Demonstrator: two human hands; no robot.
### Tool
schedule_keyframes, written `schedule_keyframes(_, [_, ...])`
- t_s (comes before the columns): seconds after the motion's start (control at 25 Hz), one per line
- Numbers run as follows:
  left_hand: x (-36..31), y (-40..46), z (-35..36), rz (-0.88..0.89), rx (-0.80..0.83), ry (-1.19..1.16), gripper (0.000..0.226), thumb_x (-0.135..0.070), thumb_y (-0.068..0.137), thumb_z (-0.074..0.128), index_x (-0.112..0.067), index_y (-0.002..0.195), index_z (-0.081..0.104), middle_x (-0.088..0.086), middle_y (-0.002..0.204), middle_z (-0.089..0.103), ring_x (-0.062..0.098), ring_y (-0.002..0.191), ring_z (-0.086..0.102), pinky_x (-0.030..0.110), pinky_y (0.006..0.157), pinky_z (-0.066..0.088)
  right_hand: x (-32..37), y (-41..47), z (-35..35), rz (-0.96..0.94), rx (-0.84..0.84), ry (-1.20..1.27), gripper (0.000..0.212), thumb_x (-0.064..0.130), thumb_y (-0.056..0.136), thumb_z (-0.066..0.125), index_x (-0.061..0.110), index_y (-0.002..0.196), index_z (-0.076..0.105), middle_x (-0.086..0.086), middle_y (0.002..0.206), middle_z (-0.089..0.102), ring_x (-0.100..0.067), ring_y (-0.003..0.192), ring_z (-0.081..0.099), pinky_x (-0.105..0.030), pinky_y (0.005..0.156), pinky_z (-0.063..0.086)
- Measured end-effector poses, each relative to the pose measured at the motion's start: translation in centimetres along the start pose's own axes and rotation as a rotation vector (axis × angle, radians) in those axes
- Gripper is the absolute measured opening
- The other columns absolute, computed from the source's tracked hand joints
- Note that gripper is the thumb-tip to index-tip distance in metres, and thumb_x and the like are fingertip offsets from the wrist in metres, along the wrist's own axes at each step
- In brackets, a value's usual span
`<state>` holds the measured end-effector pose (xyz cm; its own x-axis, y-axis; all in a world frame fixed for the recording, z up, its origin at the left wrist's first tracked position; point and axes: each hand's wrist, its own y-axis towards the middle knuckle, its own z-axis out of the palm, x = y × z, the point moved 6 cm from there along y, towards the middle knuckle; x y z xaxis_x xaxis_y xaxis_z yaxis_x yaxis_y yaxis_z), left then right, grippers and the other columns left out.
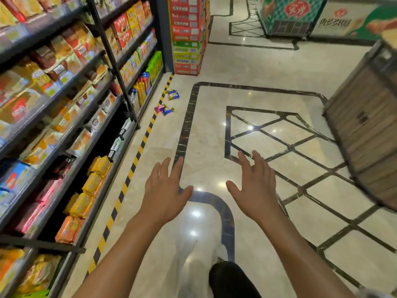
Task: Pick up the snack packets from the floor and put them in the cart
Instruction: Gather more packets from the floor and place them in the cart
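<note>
Both hands empty, left hand (164, 186) and right hand (255, 183) spread wide. Snack packets (166, 104) lie well ahead by the shelf (120, 67); I see no cart.

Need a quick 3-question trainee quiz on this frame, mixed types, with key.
1. True or false: the left hand holds a packet.
2. The snack packets on the floor lie: A) beside the striped tape at the shelf base, B) by the wooden stand, C) at the person's feet.
3. Fill in: the right hand is ____, fingers spread.

Key: 1 false; 2 A; 3 open.
</note>
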<state>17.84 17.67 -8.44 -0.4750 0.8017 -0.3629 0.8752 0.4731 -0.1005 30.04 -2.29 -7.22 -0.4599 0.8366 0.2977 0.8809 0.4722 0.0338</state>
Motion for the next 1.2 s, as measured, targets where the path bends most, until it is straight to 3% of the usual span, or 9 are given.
schedule_keyframes(0.76, [-8.6,36.3,0.4,-0.087,0.021,-0.026,0.079,-0.058,0.096,0.045,-0.039,0.157,-0.001,0.0,0.167,0.0,0.025,0.152,0.0,0.047,0.12,0.012,-7.5,37.5,1.1,-0.063,0.096,0.124,0.078,0.052,0.093,0.05,0.033,0.155,0.006,-0.005,0.164,-0.002,-0.028,0.151,0.0,-0.052,0.121,0.007])
schedule_keyframes(0.92, [-8.7,43.7,1.1,-0.072,0.034,-0.037,0.079,-0.057,0.097,0.045,-0.038,0.158,-0.002,0.0,0.166,0.001,0.025,0.152,0.001,0.047,0.12,0.012,-8.2,44.3,2.4,-0.025,0.132,0.111,0.078,0.052,0.094,0.048,0.034,0.155,0.004,-0.003,0.164,-0.007,-0.027,0.151,-0.005,-0.051,0.122,0.003])
schedule_keyframes(1.2, [-6.8,61.8,0.4,-0.031,0.049,-0.087,0.078,-0.056,0.097,0.045,-0.037,0.158,-0.001,0.0,0.166,0.001,0.024,0.152,0.0,0.045,0.12,0.012,-6.7,61.2,4.2,0.002,0.11,0.023,0.08,0.053,0.091,0.049,0.032,0.156,0.006,-0.008,0.164,-0.001,-0.029,0.15,0.0,-0.053,0.121,0.009])
